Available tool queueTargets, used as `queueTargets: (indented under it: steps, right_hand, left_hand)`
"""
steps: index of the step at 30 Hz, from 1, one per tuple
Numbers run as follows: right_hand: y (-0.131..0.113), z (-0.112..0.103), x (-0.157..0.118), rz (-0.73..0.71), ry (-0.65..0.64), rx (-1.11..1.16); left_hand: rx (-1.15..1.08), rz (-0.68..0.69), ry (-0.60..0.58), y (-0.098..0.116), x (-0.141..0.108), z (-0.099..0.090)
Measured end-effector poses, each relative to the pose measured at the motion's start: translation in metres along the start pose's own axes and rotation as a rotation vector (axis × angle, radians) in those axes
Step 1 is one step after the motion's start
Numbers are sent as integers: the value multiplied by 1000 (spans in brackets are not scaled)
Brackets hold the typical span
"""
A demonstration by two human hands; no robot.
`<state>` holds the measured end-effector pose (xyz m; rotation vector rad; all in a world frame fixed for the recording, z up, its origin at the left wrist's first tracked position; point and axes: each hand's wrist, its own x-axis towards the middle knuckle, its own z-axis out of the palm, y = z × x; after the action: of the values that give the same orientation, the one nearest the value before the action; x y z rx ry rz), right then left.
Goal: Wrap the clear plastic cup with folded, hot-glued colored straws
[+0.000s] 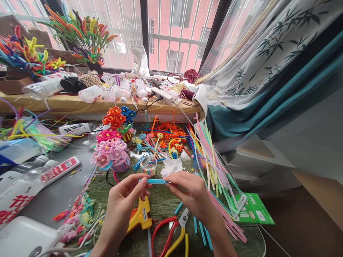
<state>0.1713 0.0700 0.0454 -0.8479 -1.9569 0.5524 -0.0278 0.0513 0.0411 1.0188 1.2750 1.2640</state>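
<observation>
Between my two hands a short light-blue pipe cleaner piece [157, 181] is stretched level above the table. My left hand [131, 192] pinches one end with thumb and fingers; my right hand [184, 187] pinches the other. Below my left hand lies a yellow glue gun [142, 214]. Pliers with red and yellow handles [171, 228] rest beneath my right hand, beside several cut blue pipe cleaner pieces [202, 232]. Just beyond my fingers are a white crumpled tissue [172, 166] and a small clear round container [148, 166].
Pipe cleaner flowers [111, 151] stand at the back left of the green table. Long pastel pipe cleaners [207, 150] lie at the right, by a green packet [253, 208]. Plastic bottles [91, 93] crowd the window ledge; colourful scraps [80, 217] and a white box [26, 237] sit at left.
</observation>
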Motion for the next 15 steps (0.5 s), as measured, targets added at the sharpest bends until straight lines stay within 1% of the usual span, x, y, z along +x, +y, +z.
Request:
queueTargets:
  steps: [6,8,10,12,13,14,15]
  right_hand:
    - [4,4,-2,51,31,70]
    - [6,5,-3,86,36,74]
    - [8,5,-6,124,53,82]
    - [10,6,-9,160,78,88]
    - [11,7,-11,178,89,88]
    - [13,8,-13,194,96,86]
    - [15,9,-15,210,100,81]
  left_hand:
    - [47,54,16,0,1,-1]
    - [97,89,33,0,2,-3]
    - [190,144,79,-1,0,-8]
    - [372,220,141,-5,-5,-15]
    - [501,270,167,-9,-9,-20]
    - [678,312,156,-14,-14,-26]
    - [844,360,121,-19,-20,-32]
